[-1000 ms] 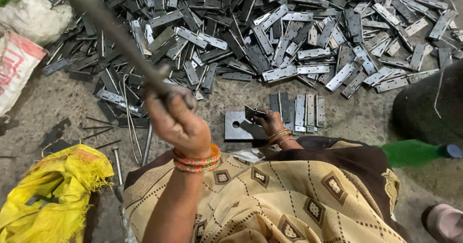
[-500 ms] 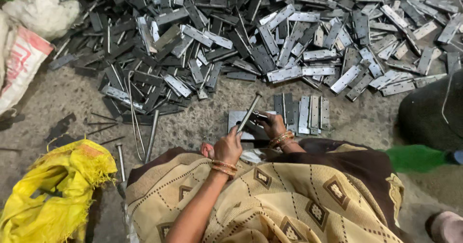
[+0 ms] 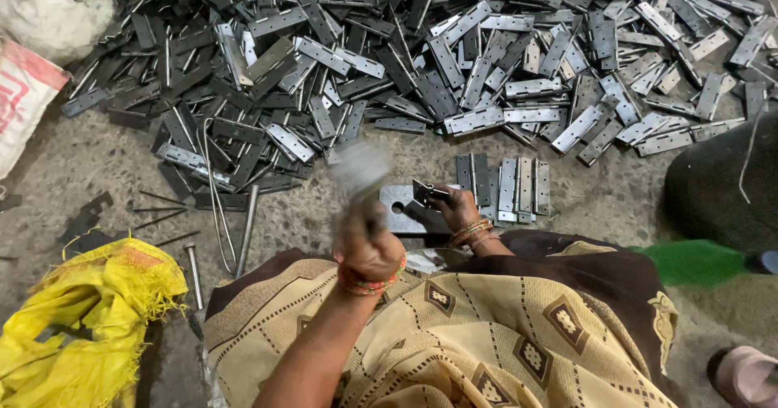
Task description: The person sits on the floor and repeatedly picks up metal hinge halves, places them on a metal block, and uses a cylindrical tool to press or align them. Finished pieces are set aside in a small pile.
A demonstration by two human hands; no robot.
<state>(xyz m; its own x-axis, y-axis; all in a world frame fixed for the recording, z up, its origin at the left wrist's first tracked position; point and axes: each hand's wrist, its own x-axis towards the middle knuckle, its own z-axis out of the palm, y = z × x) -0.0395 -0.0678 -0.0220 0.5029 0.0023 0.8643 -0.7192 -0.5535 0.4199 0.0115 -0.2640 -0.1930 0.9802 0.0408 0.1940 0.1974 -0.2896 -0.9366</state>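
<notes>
Left hand [image 3: 369,242] fisted around hammer [image 3: 361,173] — head motion-blurred, raised above metal block [image 3: 403,211]. Right hand [image 3: 455,208] pinches dark hinge [image 3: 428,192], held against block's upper right edge. Block grey, flat, with round hole, on floor just in front of knees. Row of silvery hinges [image 3: 506,185] lined up just right of block. Large heap of hinges [image 3: 421,59] spread across floor beyond. Thin pins [image 3: 162,205] lie left. Yellow sack [image 3: 81,319] at lower left — crumpled.
</notes>
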